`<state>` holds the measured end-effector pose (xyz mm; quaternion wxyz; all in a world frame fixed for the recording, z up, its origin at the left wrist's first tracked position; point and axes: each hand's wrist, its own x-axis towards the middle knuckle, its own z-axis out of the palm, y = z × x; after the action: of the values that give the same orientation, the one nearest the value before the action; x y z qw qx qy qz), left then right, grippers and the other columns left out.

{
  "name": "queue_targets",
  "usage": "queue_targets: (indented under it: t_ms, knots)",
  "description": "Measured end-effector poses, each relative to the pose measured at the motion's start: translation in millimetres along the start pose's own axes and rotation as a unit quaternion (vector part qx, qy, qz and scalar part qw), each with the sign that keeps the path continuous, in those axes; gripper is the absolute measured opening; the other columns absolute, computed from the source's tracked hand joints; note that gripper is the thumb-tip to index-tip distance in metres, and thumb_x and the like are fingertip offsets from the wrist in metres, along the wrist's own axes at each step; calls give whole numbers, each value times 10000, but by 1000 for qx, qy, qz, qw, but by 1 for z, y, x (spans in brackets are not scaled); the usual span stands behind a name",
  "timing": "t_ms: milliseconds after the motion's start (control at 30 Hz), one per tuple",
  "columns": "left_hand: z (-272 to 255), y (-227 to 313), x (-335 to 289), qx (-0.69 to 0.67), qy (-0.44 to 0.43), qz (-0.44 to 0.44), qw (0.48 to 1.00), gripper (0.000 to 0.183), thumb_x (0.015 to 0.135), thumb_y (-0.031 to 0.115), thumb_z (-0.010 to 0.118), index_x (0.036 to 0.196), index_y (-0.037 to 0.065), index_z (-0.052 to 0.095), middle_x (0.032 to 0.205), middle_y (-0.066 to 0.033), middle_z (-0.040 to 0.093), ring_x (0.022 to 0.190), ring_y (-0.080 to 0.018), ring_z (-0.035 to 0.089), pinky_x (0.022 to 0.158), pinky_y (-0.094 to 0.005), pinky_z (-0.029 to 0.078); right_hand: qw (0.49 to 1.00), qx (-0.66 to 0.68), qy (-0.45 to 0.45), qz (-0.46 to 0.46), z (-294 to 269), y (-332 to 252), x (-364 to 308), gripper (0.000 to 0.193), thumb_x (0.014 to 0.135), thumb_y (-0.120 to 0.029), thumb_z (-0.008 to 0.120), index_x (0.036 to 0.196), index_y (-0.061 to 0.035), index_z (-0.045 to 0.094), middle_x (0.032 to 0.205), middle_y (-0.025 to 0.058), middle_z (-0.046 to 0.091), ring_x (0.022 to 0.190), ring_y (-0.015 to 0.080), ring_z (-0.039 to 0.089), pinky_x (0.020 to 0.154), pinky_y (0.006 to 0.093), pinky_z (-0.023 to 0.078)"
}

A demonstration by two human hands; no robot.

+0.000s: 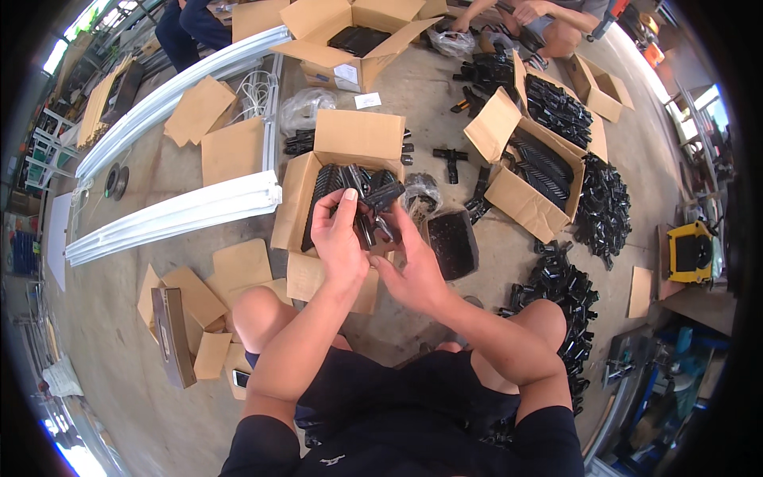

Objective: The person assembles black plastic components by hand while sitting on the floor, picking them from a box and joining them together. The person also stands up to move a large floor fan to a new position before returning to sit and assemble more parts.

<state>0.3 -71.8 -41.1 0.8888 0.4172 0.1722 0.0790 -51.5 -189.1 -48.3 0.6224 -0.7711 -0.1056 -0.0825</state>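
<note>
Both of my hands are raised over an open cardboard box (290, 199) between my knees and the white profiles. My left hand (342, 238) is closed on a black plastic T-shaped fitting (383, 194), thumb on top. My right hand (416, 269) grips the same fitting from the other side, its index finger reaching up along it. Part of the fitting is hidden by my fingers, and I cannot tell whether it is one piece or more. Black ribbed parts (324, 187) stand in rows inside the box below. Beside my right hand is a black open tub (451, 245).
Heaps of black fittings (556, 298) lie to the right, near another carton (520, 203) of ribbed parts. Long white profiles (179, 215) stretch left. A co-worker's hands (528, 12) are at the far right. A phone (240, 378) lies lower left.
</note>
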Motion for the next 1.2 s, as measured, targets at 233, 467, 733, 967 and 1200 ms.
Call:
queue_targets:
  t_ms: [233, 467, 733, 967, 1200]
  knots:
    - [-5, -13, 7, -53, -16, -14, 998, 157, 962, 97, 677, 1046, 22, 567, 932, -85, 665, 817, -139, 654, 694, -285, 579, 997, 48, -19, 49, -10, -9, 5, 387, 880, 53, 672, 1260, 13, 609, 1245, 136, 603, 980, 215, 684, 832, 330, 571]
    - [-12, -16, -3, -27, -48, -95, 994, 177, 1014, 132, 582, 1156, 58, 507, 1087, -128, 665, 890, -223, 678, 796, -360, 590, 995, 44, -40, 85, -10, 4, 3, 466, 825, -15, 775, 1262, -3, 610, 1137, 117, 639, 891, 154, 663, 741, 285, 558]
    - [-15, -22, 1, -15, -93, -131, 987, 379, 982, 32, 582, 1347, 55, 485, 1292, -146, 563, 1039, -187, 631, 870, -315, 555, 974, 162, -2, 160, -16, 14, 14, 370, 933, 1, 625, 1295, 24, 556, 1083, 72, 676, 932, 92, 638, 766, 264, 543]
    - [3, 17, -9, 632, -297, 411, 586, 551, 734, 21, 765, 1267, 119, 663, 1460, -139, 514, 1340, -357, 456, 1122, -472, 365, 936, 157, -53, 311, -71, 1, 32, 297, 982, -131, 561, 1209, 48, 628, 894, 29, 689, 728, 61, 602, 622, 223, 483]
    - [-10, 5, -14, 447, -341, 231, 794, 446, 805, 17, 755, 1238, 8, 651, 1069, -134, 713, 975, -261, 708, 870, -343, 554, 947, 208, -102, 222, -81, -28, 27, 268, 937, -104, 696, 1170, 25, 660, 882, 5, 676, 715, 39, 573, 613, 217, 471]
